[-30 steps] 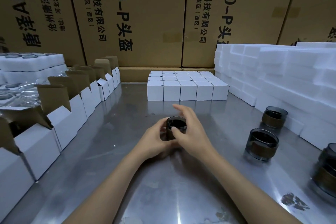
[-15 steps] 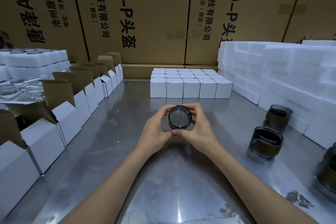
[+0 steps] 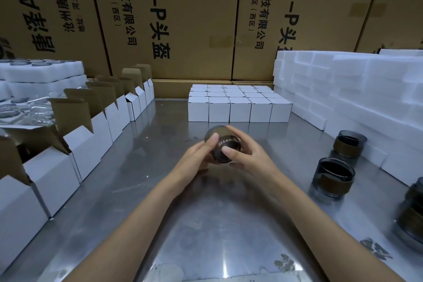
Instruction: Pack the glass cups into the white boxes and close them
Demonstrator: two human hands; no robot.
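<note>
We are cradling a dark glass cup (image 3: 223,145) on its side, left hand (image 3: 196,158) and right hand (image 3: 249,158) both clamped around it above the steel surface (image 3: 206,224). A loosened grip could be sending it onto the metal. Open white boxes (image 3: 91,135) are waiting at left, closed boxes (image 3: 239,107) ahead, more cups (image 3: 335,177) at right, cartons (image 3: 183,18) looming behind.

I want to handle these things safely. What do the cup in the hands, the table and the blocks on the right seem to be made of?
Cup: dark smoky glass, glossy; light glints on it. Both hands grip it, left hand and right hand.
Table: probably stainless steel, brushed; it mirrors the boxes dully.
Blocks: seemingly white foam, matte, with soft edges.
</note>
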